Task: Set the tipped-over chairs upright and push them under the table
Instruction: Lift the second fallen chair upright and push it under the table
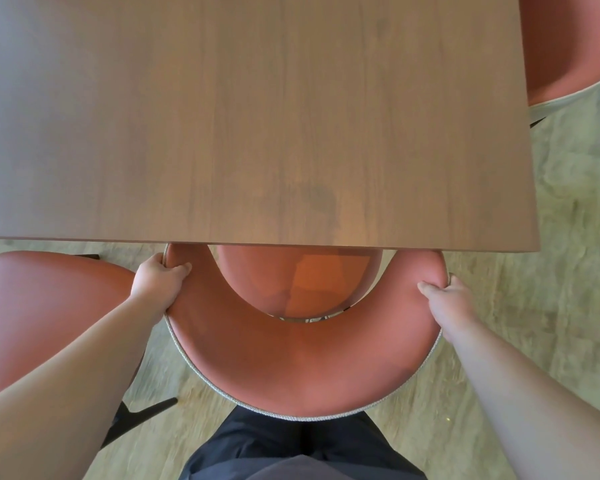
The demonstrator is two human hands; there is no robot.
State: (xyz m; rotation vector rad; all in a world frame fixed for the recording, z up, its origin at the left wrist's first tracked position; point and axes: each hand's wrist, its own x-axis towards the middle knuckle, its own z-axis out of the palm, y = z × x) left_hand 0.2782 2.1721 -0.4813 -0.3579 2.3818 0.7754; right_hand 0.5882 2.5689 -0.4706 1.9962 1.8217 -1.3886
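Two hands (160, 282) grip one chair (302, 368); three chairs visible, seemingly.

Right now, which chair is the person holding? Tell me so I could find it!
Find the big wooden table. At its near edge sits a chair with a curved reddish back, its seat partly under the tabletop. Unlike the chairs beside it, the left hand and the right hand grip its back.
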